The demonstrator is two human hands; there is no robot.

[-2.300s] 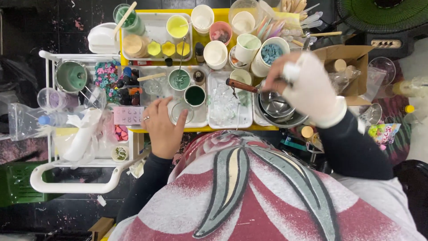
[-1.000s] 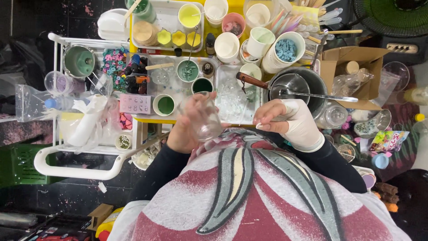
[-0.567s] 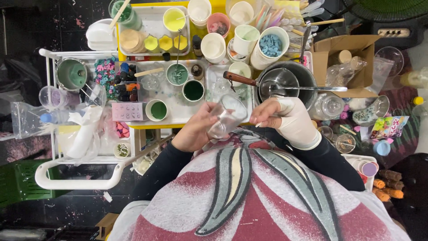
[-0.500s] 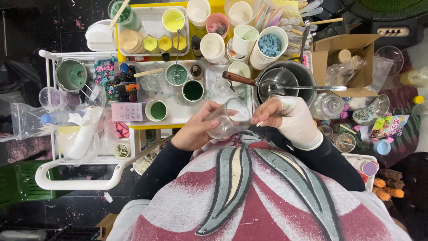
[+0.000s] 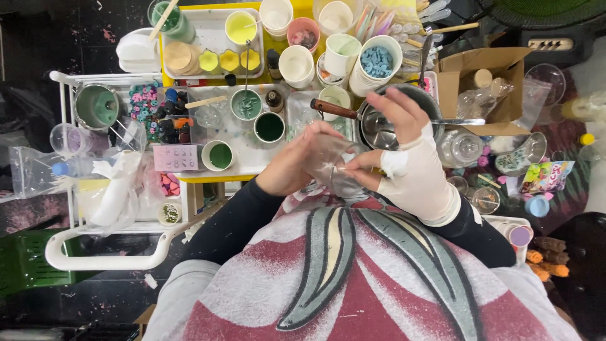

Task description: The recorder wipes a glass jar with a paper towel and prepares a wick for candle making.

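While a white cart (image 5: 63,252) with a grey pot (image 5: 96,106) stands at far left, the left hand (image 5: 291,165) curls its grip around a clear glass jar (image 5: 336,165), held tilted above the lap at the edge of the crowded worktop (image 5: 252,161). Opposite, the right hand (image 5: 410,165), partly wrapped in white, pinches the jar with thumb and fingers, below a steel saucepan (image 5: 382,120).

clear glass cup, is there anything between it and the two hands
Nothing visible does. The left hand grips the clear glass cup directly from one side, and the right hand, wrapped in white, touches its other side with thumb and fingers. The cup is held above the lap, off the tray.
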